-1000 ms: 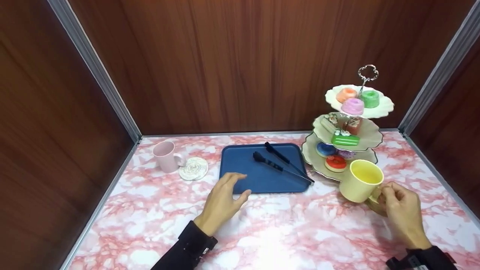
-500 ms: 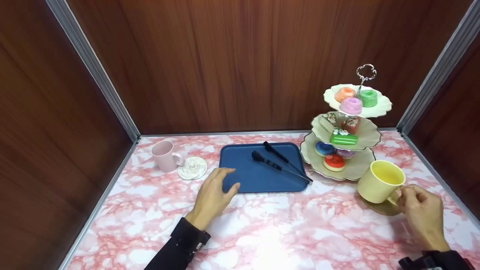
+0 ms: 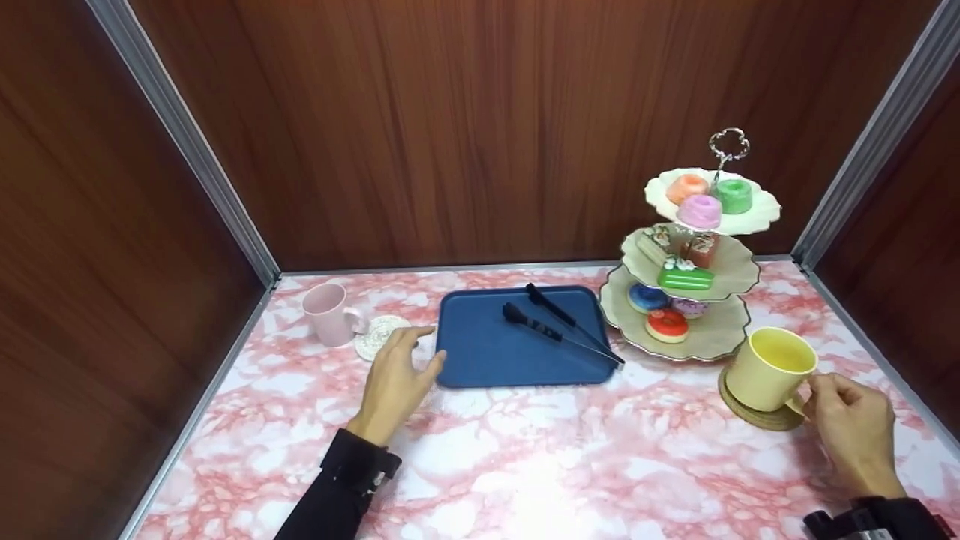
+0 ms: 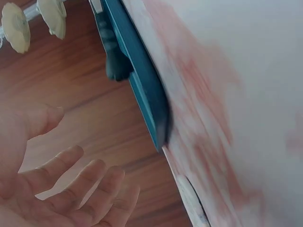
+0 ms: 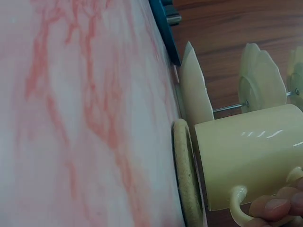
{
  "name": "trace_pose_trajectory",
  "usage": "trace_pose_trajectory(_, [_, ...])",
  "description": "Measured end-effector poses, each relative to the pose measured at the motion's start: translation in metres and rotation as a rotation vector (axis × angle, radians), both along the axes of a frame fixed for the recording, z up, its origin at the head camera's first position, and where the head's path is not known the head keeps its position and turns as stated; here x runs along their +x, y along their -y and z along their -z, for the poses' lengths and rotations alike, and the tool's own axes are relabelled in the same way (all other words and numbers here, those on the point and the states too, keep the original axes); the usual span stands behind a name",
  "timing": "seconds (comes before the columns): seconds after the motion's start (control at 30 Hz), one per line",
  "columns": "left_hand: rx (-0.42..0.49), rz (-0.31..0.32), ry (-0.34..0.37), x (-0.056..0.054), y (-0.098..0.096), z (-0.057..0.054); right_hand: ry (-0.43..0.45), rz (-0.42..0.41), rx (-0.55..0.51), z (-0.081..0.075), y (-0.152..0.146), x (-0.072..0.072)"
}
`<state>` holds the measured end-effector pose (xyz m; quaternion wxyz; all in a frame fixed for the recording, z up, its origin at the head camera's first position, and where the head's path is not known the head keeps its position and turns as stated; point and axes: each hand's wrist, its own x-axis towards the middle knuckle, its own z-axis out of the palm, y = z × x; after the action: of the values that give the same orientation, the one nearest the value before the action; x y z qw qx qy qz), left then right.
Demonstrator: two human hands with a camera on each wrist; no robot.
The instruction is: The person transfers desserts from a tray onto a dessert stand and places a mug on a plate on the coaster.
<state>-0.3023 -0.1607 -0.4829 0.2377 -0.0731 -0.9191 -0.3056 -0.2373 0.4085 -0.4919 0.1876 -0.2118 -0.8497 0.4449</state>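
At the right of the head view, my right hand pinches the handle of a yellow mug. The mug stands upright over a round woven coaster; in the right wrist view its base is right at the coaster's face. My left hand hovers with relaxed, spread fingers and holds nothing. It is left of the blue tray and partly covers a white crocheted coaster. Beside that coaster stands a pink mug, its handle toward the coaster.
Tongs with black handles lie on the tray, tips over its right front corner. A three-tier stand bearing several toy cakes and donuts rises behind the yellow mug. Wood-grain panels enclose the pink marbled table at back and sides.
My right hand has carried the yellow mug rightward, away from the cake stand's front, and lowered it over the woven coaster. My left hand has drifted left, off the tray toward the white coaster.
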Motion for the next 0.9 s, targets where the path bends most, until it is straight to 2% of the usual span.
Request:
trace_pose_trajectory(0.17, [0.007, -0.049, 0.02, -0.007, 0.015, 0.003, 0.011, 0.028, 0.037, 0.002, -0.004, 0.0])
trace_pose_trajectory(0.47, [-0.001, -0.13, 0.068, -0.017, 0.037, 0.008, 0.044, 0.033, 0.036, 0.002, -0.005, -0.001])
trace_pose_trajectory(0.8, [-0.029, -0.158, 0.175, -0.022, 0.05, 0.018, 0.021, 0.026, -0.086, 0.001, -0.004, -0.001])
trace_pose_trajectory(0.9, [-0.028, -0.151, 0.203, -0.022, 0.052, 0.019, 0.011, 0.056, -0.063, 0.0, -0.005, -0.003])
